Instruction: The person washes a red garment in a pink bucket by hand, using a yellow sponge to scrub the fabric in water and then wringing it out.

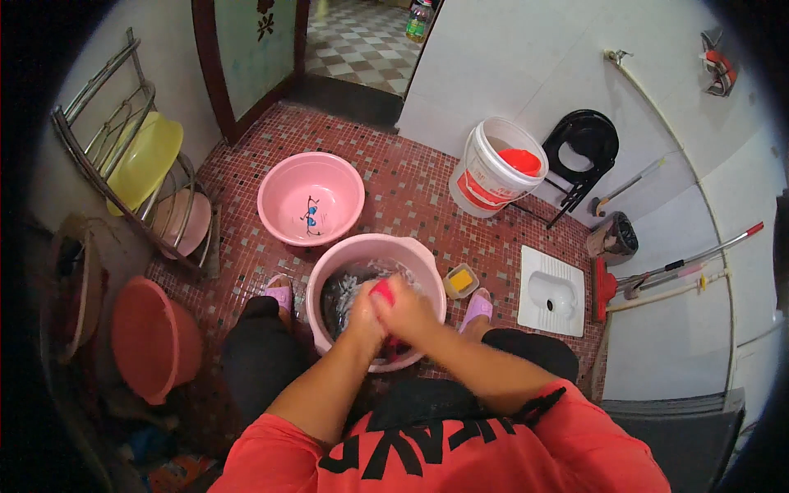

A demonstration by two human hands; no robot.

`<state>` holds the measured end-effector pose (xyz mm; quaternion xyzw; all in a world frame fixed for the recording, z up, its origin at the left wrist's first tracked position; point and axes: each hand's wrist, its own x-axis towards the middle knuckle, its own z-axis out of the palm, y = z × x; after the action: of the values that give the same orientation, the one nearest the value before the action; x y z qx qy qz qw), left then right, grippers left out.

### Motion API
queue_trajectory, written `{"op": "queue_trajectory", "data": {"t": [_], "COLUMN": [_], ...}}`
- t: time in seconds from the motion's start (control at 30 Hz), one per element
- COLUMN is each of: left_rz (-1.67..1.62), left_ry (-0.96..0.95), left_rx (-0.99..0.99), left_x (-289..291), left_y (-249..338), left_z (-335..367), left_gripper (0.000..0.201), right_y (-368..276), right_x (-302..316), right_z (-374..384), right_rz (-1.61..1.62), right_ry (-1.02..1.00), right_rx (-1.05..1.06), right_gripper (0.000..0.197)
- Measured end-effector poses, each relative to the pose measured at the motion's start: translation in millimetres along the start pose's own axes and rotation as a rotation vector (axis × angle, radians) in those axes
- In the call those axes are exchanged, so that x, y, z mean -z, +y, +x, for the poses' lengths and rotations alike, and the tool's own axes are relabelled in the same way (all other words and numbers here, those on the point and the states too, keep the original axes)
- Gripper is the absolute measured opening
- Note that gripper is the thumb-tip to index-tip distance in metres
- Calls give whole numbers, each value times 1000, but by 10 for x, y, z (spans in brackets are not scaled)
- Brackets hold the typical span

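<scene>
Both of my hands are closed together over the large pink basin (427, 261) between my feet. Pressed between my left hand (365, 317) and my right hand (408, 311) is a bright pinkish-red cloth (382, 292); most of it is hidden by my fingers. Below, the basin holds greyish water (337, 302) with pale streaks on its surface. Some dark red fabric (396, 352) lies in the water near my wrists. Just right of the basin, a small container holds a yellow block (460, 280), which looks like soap.
A second pink basin (275, 193) with a blue printed figure stands farther off. Left are a metal rack (136, 62) with a yellow basin (152, 156) and a red tub (136, 345). Right are a white bucket (468, 177), a black folding chair (588, 123) and a squat toilet (534, 320).
</scene>
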<state>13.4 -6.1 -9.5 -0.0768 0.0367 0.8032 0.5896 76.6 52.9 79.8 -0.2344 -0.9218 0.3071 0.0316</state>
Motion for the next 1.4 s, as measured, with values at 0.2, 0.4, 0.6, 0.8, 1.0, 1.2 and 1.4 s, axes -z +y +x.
{"op": "queue_trajectory", "data": {"t": [0.2, 0.4, 0.6, 0.8, 1.0, 1.2, 1.4], "left_rz": [174, 733, 200, 140, 256, 260, 300], "left_ry": [392, 435, 450, 193, 426, 305, 371], "left_rx": [-65, -161, -16, -42, 25, -109, 70], "left_x": [-496, 200, -573, -56, -646, -191, -563], "left_y": [-71, 51, -180, 0, -96, -28, -93], "left_z": [-129, 46, -118, -50, -159, -112, -108], "left_gripper": [24, 25, 23, 25, 23, 24, 26], "right_y": [62, -28, 85, 83, 133, 15, 475], "right_x": [244, -29, 313, 38, 252, 78, 224], "right_z": [125, 32, 108, 43, 64, -20, 176], "right_rz": [0, -26, -54, -29, 116, -11, 208], "right_ry": [136, 28, 175, 90, 265, -14, 279], "right_rx": [-170, -76, -172, 63, -126, -154, -100], "right_gripper": [35, 34, 32, 33, 36, 37, 36]}}
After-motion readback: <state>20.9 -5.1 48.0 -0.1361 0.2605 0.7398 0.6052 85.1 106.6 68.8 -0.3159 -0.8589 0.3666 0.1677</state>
